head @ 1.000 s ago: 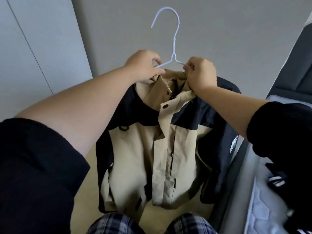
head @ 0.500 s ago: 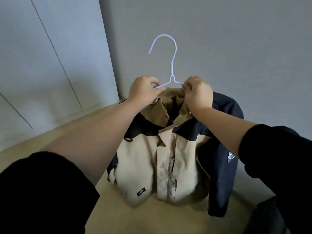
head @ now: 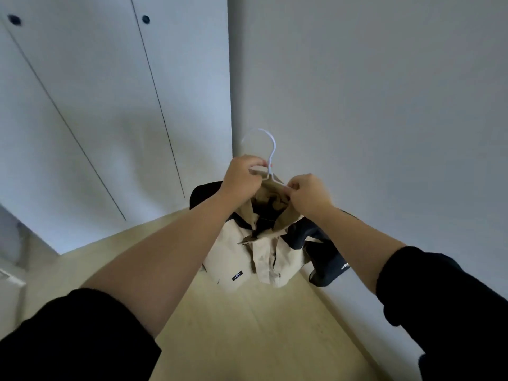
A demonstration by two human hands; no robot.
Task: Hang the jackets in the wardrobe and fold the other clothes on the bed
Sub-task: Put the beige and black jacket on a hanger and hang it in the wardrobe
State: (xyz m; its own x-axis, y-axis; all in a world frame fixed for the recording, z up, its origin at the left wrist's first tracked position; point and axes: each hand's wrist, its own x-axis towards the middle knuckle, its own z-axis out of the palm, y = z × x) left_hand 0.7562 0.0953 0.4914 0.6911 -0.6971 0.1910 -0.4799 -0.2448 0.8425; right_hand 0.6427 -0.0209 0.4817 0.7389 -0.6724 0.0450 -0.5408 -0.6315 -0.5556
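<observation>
A beige and dark navy jacket [head: 247, 257] hangs in front of me on a thin white wire hanger [head: 270, 155], whose hook points up. My left hand [head: 240, 178] grips the hanger's left shoulder at the collar. My right hand [head: 309, 192] pinches the hanger's right shoulder together with the collar. The jacket's front faces me, its collar open. The white wardrobe [head: 110, 105] with closed doors stands to the left.
A plain grey wall [head: 384, 105] runs along the right. Pale wooden floor [head: 233, 325] lies below the jacket. A white object [head: 11, 284] sits at the far left edge. The bed is out of view.
My view has swung left from the bed toward the wardrobe doors. Both hands keep their hold on the hanger and jacket, now carried farther out in front of me.
</observation>
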